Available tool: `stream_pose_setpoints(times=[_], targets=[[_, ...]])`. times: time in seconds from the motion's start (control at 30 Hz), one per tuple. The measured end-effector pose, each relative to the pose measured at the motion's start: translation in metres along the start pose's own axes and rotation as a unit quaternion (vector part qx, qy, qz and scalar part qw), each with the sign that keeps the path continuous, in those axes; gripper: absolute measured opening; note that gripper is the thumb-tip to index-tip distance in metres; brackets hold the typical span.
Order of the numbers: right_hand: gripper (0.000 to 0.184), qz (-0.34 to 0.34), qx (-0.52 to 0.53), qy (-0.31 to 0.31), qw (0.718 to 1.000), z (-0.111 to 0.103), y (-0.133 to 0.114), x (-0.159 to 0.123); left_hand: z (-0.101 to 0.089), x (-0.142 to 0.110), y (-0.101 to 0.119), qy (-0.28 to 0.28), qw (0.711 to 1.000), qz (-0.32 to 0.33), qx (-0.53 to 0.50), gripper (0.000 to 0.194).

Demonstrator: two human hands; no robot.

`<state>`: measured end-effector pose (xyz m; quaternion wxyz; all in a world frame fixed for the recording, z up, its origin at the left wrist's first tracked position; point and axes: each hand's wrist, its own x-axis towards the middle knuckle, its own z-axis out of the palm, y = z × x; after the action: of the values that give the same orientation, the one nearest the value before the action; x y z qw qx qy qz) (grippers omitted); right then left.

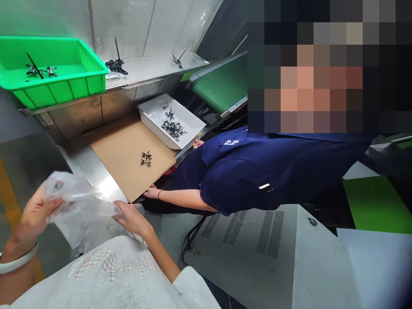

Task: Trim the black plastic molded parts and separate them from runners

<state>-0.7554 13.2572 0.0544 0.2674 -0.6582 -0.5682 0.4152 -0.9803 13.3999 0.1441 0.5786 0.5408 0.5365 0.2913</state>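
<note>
Head view: bag [86, 214] hung crosswise between left hand [37, 210] and right hand [133, 219], each pinching it, the right nearer the cardboard [120, 148].

Cool white light falls from above, leaving a hard white glare on the steel table [93, 169] just beyond my hands and milky highlights on the plastic bag [86, 210] I hold. The green crate [64, 92] glows vividly, and the metal back panel [122, 21] shines pale grey. Beneath the shelf [138, 71], shade dulls the far part of the cardboard [128, 176]. The navy shirt [244, 171] sinks into darkness toward the right. Small black parts [146, 159] lose their fine detail. Wide-angle distortion tilts and stretches things near my edges of view; the lower-right corner looks soft, and coarse pixelation blanks the upper right.
</note>
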Motion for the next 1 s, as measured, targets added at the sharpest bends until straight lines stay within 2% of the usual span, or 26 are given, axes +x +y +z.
stream_pose_setpoints(times=[0.03,0.07,0.17,0.23,0.33,0.47,0.57,0.63,0.7,0.83,0.93,1.0], targets=[[0.02,-0.004,0.004,0.0,1.0,0.007,0.001,0.006,0.0,-0.001,0.006,0.021,0.998,0.012,-0.056,0.05],[0.011,-0.004,0.006,0.007,1.0,0.011,0.001,0.011,0.001,-0.001,0.012,0.042,0.994,0.024,-0.094,0.051],[0.014,0.007,-0.002,0.046,0.999,0.013,0.0,0.016,-0.004,-0.005,0.023,0.087,0.986,0.01,-0.142,0.05],[0.011,0.007,-0.006,0.055,0.998,0.009,0.0,0.016,-0.013,-0.011,0.022,0.117,0.98,-0.015,-0.16,0.047],[0.007,0.004,-0.016,0.028,0.999,0.009,0.003,0.013,-0.029,-0.027,0.011,0.166,0.966,-0.011,-0.199,0.045],[0.01,0.021,-0.022,-0.009,1.0,0.018,0.012,0.004,-0.044,-0.054,-0.008,0.23,0.942,0.013,-0.246,0.046],[0.008,0.037,-0.002,-0.004,0.999,0.019,0.023,-0.011,-0.049,-0.068,-0.019,0.279,0.924,0.014,-0.26,0.047],[0.003,0.054,0.022,0.012,0.998,0.012,0.035,-0.025,-0.046,-0.071,-0.024,0.287,0.921,0.012,-0.263,0.041],[0.007,0.082,0.058,0.036,0.994,0.003,0.05,-0.042,-0.039,-0.069,-0.028,0.283,0.917,0.022,-0.28,0.04],[0.025,0.148,0.182,0.073,0.969,-0.014,0.08,-0.073,-0.017,-0.052,-0.031,0.261,0.898,0.06,-0.348,0.054],[0.038,0.176,0.302,0.109,0.93,-0.021,0.092,-0.085,-0.008,-0.024,-0.031,0.246,0.9,0.096,-0.346,0.055],[0.046,0.176,0.38,0.142,0.897,-0.025,0.091,-0.085,-0.011,0.003,-0.034,0.262,0.901,0.119,-0.326,0.057]])
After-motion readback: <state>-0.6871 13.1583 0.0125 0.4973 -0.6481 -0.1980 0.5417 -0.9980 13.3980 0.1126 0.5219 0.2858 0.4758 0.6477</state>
